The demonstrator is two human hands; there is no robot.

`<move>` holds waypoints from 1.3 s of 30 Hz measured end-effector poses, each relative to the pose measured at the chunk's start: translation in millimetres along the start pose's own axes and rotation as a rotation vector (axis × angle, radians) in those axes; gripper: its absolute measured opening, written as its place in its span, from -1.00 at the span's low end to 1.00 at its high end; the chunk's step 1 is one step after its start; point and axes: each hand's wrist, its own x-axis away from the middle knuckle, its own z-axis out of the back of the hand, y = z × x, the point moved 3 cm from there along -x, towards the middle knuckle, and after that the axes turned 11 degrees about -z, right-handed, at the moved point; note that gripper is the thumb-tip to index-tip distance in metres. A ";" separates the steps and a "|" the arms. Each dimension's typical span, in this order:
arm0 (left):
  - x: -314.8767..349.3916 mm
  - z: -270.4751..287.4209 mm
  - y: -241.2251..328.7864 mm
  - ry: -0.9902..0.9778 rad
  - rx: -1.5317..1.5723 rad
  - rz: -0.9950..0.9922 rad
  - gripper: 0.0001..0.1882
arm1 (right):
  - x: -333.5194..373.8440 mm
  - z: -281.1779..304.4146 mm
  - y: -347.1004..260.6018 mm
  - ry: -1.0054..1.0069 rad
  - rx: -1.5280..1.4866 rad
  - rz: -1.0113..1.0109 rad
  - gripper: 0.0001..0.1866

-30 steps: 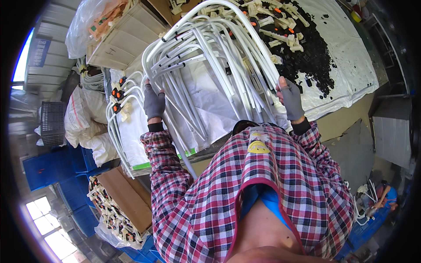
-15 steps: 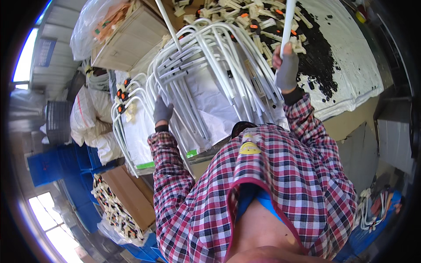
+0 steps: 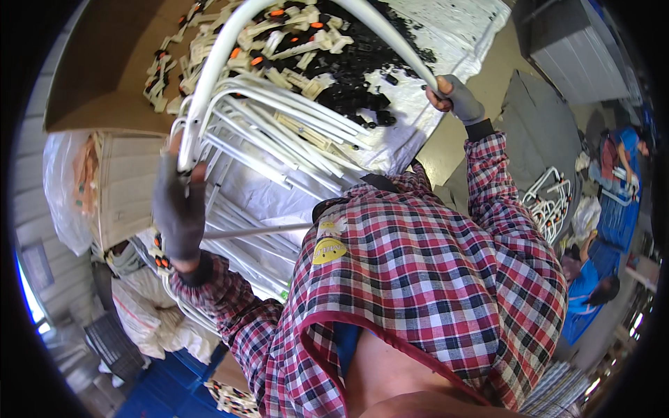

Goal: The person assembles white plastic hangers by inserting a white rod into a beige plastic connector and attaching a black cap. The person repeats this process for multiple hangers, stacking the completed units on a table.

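Observation:
A white bent tube arches high in front of me, its top cut off by the picture's upper edge. My right hand, in a grey glove with bare fingertips, is closed round its right leg. Gloved the same way, my left hand grips the lower end of the left leg, with thumb and fingers on either side. Below the arch, a stack of similar white tubes lies on the sheet-covered table, partly hidden by my left hand and body.
Cream plastic pieces with orange and black parts are heaped beyond the stack. Small black parts spread beside them over the white sheet. A large cardboard box stands far left. Two people in blue are at the right.
My left hand has left the stacked tubes and now holds the arched tube's left end. My right hand keeps the other leg. The view has turned to the right.

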 end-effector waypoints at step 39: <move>125.8 -39.7 -117.6 0.268 0.183 0.511 -0.77 | -117.0 -21.9 20.9 0.089 0.823 0.319 -0.53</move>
